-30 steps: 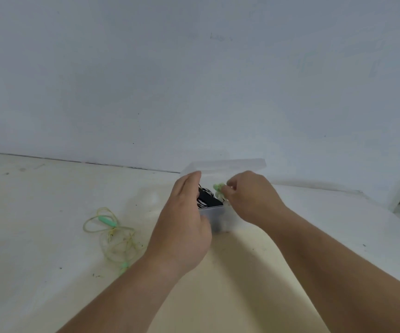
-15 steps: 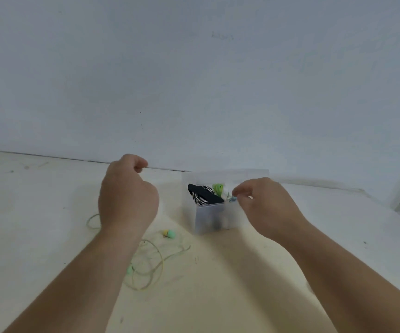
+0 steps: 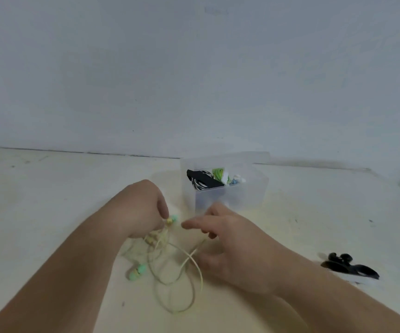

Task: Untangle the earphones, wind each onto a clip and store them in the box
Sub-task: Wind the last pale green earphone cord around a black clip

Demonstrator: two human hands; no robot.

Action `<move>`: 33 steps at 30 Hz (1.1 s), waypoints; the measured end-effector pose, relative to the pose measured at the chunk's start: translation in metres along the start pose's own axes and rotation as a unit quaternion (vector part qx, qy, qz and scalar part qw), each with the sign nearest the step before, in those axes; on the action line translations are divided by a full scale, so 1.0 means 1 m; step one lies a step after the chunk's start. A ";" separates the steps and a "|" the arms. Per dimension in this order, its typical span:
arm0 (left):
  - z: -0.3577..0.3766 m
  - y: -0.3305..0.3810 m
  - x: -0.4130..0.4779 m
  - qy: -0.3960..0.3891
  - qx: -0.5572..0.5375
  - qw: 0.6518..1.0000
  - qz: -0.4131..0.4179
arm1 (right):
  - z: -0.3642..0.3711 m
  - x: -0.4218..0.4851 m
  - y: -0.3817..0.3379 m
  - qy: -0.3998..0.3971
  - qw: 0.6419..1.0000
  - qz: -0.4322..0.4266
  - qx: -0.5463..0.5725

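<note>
On the counter (image 3: 50, 212) a clear box (image 3: 247, 198) is set near the far edge, with wound earphones (image 3: 202, 182) inside half veiled by its wall. The left hand (image 3: 141, 210) is clenched in a grip on the yellow-green earphones (image 3: 182, 267), whose loops trail toward the near edge. The grip of the right hand (image 3: 237, 251) is blurred and cannot be told. A black clip (image 3: 350, 267) is seen toward the right edge.

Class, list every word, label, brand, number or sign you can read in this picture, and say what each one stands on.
None: this view holds no readable text.
The box: clear walls, no label shows.
The black clip on the table: blurred, no print to make out.
The loose earphones: no marking visible.
</note>
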State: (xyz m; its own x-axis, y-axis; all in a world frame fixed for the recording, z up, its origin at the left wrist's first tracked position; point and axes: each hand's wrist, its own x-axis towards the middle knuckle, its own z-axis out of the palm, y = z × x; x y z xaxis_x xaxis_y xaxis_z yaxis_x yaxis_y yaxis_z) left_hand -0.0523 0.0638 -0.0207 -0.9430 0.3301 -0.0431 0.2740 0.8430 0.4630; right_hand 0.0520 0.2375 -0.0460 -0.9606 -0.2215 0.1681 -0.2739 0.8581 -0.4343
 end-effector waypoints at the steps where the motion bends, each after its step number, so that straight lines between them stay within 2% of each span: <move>1: 0.002 0.002 -0.001 0.005 -0.040 0.999 0.008 | 0.001 -0.001 -0.001 -0.006 1.000 -0.003 -0.009; 5: 0.005 0.014 -0.005 0.063 -0.179 0.981 0.041 | -0.007 -0.002 -0.001 -0.032 0.999 0.009 0.014; 8: 0.002 0.019 -0.005 0.145 -0.242 0.959 0.038 | -0.031 -0.005 0.011 0.009 0.994 0.091 0.056; 10: -0.001 0.020 -0.005 0.181 -0.272 0.945 0.021 | -0.046 -0.009 0.019 0.045 0.988 0.144 0.045; 13: -0.001 0.024 -0.007 0.160 -0.345 0.925 0.009 | -0.054 -0.012 0.021 0.092 0.973 0.180 0.110; 15: 0.002 0.026 -0.008 0.139 -0.364 0.921 0.009 | -0.055 -0.011 0.016 0.139 0.955 0.177 0.193; 17: 0.004 0.027 -0.009 0.129 -0.377 0.917 0.005 | -0.050 -0.009 0.014 0.154 0.951 0.159 0.217; 22: 0.006 0.030 -0.010 0.104 -0.399 0.911 0.001 | -0.026 -0.004 0.007 0.033 0.985 0.130 0.105; 25: 0.007 0.029 -0.009 0.092 -0.393 0.915 0.007 | -0.027 -0.003 0.008 0.063 0.980 0.126 0.137; 28: 0.006 0.030 -0.012 0.161 -0.238 0.956 0.067 | -0.041 -0.005 0.011 0.147 0.961 0.091 0.215; 30: 0.003 0.037 -0.022 0.185 -0.178 0.956 0.140 | -0.048 -0.009 0.010 0.173 0.951 0.069 0.245; 33: 0.006 0.045 -0.029 0.107 -0.201 0.944 0.241 | -0.053 -0.012 0.006 0.178 0.947 0.042 0.265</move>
State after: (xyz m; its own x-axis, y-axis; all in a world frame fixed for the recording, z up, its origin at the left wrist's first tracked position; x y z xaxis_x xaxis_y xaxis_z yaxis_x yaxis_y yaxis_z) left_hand -0.0112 0.0951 -0.0039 -0.7560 0.5043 0.4173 0.6268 0.3736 0.6838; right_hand 0.0646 0.2694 -0.0038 -0.9289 0.0877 0.3598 -0.2738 0.4916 -0.8267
